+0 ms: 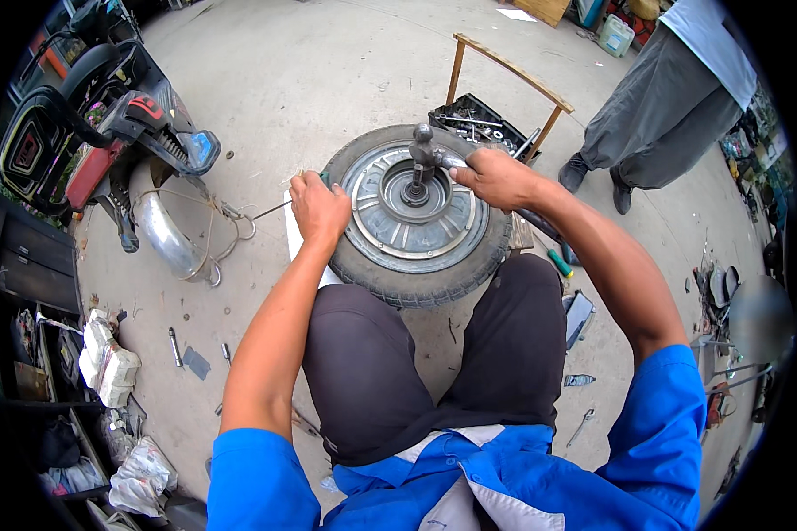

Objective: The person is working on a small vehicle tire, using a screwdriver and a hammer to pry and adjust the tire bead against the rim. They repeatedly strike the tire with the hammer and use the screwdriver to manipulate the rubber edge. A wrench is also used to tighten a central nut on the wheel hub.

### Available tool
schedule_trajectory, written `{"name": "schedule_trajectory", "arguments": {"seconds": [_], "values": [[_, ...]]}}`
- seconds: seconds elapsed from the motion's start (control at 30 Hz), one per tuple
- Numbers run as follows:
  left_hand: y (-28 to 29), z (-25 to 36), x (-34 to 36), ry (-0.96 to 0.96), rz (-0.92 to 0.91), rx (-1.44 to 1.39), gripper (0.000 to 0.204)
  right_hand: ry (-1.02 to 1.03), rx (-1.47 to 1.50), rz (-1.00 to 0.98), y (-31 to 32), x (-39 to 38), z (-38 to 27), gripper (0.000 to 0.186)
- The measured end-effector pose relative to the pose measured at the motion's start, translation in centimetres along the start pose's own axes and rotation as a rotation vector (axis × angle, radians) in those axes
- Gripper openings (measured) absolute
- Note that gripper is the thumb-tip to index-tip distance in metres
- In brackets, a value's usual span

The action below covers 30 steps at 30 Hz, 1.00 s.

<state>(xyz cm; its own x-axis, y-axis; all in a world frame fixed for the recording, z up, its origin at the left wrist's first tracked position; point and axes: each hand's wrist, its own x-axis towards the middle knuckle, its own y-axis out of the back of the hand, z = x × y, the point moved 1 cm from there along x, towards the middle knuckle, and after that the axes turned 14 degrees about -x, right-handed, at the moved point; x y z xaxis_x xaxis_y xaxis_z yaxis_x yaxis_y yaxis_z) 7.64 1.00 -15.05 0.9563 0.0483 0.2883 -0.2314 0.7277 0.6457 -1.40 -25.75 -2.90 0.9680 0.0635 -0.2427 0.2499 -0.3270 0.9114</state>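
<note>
A tyred metal hub wheel (372, 274) lies flat before my knees, its axle (416, 193) upright in the middle. My right hand (496, 177) grips a metal hammer (423, 146) by its handle, with the head over the hub's centre. My left hand (319, 208) is at the wheel's left edge, fingers curled round a green-handled tool (325, 180) with a thin shaft (270, 210) pointing out to the left. A white board (294, 237) shows beside the wheel under my left hand.
A red-and-black scooter (106, 142) and curved metal guard (168, 239) stand left. A person in grey trousers (638, 106) stands right. Beyond the wheel are a tool tray (465, 119) and wooden frame (514, 66). A green-handled tool (560, 262) lies by my right knee; shelves (27, 354) line the left.
</note>
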Motion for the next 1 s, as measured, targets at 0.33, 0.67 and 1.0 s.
{"name": "schedule_trajectory", "arguments": {"seconds": [0.33,0.67,1.0], "values": [[0.2,0.2,0.0,0.007,-0.01,0.006,0.039,0.016,-0.052,0.0,0.0,-0.3,-1.3,0.055],[0.2,0.1,0.1,-0.005,0.0,0.012,0.038,0.052,-0.107,0.022,0.6,-0.1,-1.8,0.056],[0.0,0.0,-0.4,-0.02,-0.008,0.009,0.037,0.013,-0.092,0.047,0.3,-0.7,-1.3,0.055]]}}
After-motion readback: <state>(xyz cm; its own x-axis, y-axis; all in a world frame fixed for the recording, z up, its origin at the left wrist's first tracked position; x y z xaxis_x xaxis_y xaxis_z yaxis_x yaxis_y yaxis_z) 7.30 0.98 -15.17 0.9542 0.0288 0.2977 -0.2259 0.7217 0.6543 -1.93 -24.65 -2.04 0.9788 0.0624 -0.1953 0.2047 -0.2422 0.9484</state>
